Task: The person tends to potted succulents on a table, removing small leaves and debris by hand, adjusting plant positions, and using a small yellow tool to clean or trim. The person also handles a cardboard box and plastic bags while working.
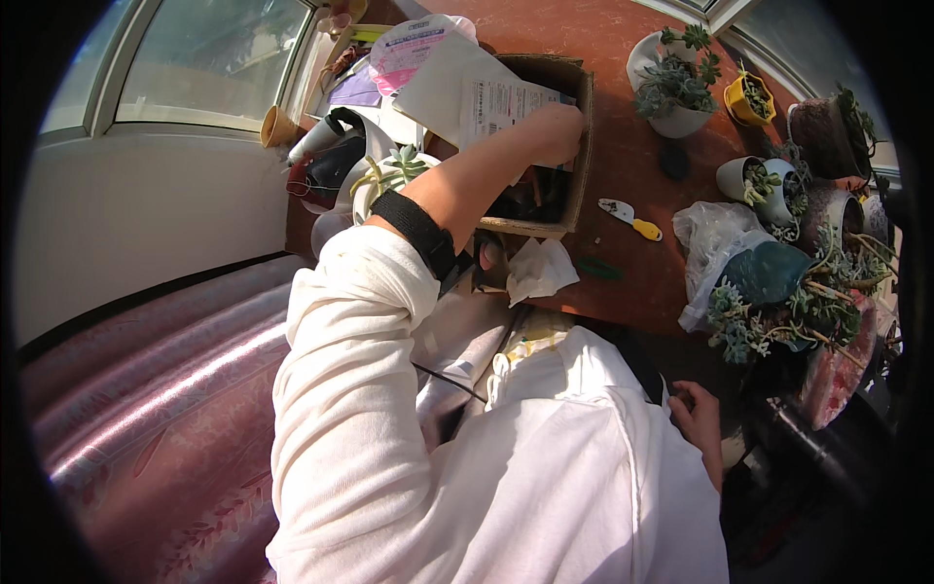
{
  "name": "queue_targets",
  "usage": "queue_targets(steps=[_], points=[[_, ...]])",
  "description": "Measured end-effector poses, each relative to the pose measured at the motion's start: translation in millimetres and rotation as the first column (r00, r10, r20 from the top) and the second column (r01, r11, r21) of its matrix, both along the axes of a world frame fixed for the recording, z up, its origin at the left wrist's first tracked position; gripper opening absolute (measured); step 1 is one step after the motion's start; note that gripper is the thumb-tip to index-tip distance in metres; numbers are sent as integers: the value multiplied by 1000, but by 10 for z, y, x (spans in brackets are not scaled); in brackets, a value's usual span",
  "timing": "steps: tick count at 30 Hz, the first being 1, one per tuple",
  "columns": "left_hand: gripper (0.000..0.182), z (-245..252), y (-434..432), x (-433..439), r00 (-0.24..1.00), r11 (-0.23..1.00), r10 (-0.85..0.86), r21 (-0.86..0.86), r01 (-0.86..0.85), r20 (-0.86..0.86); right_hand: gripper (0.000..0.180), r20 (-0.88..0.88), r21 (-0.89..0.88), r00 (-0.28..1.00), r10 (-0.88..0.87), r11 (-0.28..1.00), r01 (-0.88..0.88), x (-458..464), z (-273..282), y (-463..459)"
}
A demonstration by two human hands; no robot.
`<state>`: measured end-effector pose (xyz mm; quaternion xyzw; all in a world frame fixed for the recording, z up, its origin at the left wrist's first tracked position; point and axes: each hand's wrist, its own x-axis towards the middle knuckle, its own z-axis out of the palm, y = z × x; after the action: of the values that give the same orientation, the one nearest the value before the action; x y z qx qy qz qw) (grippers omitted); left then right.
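Note:
My left hand [558, 135] reaches over an open cardboard box [581, 157] and rests against a white printed packet [503, 102]. Its fingers are curled and partly hidden, so whether they grip the packet cannot be told. The packet lies aslant across the box's opening and bears writing. Dark items sit in the shaded inside of the box. A black band circles my left forearm below the rolled white sleeve. Low beside my body hangs my right hand [698, 417], fingers loosely bent, with nothing visible in it.
A yellow-handled trowel [631, 219] lies right of the box. Crumpled white paper [541, 270] and a green loop [600, 268] are near the table's front edge. Several potted succulents [678, 87] and a clear plastic bag [711, 226] occupy the right. A pink-and-white fan [408, 55] lies behind the packet.

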<state>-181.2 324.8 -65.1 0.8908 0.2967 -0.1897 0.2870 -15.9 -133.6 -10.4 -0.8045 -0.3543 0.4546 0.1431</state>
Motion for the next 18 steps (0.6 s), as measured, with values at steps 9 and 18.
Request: queue_targets(steps=[9,18], points=[[38,-601,-101,-9,972,969,235,-74,-234,8,31,45,-3,998,-53,999,53,-9,-83,-137],[12,-993,83,239,965,999,-27,29,36,-262,32,59,10,988,-140,990,140,-31,88,-99]])
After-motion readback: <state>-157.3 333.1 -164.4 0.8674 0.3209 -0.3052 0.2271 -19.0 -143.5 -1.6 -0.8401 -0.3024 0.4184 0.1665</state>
